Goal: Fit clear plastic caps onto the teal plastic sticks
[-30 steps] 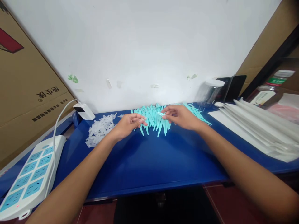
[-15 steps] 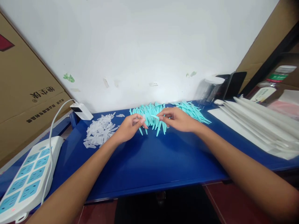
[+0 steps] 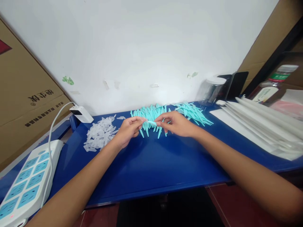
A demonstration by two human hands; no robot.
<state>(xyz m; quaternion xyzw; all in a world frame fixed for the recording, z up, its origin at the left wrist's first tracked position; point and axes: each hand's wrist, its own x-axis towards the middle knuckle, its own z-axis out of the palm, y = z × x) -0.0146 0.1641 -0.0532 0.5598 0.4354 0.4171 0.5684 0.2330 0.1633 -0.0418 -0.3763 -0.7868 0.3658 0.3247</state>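
Observation:
My left hand and my right hand meet fingertip to fingertip over the blue table. Both pinch one small turquoise pick with a pale tip between them. Right behind my fingers lies a pile of turquoise picks, and a second, looser pile of turquoise picks sits to the right. A heap of clear plastic caps lies to the left of my left hand.
A white power strip and its cable lie at the left edge, with a white adapter behind. A clear jar, dark phones and a stack of long white packets stand at the right. Cardboard boxes flank both sides.
My right hand has moved left with the pale-tipped pick, and my left hand has come up to meet it. The fingertips now touch at the pick.

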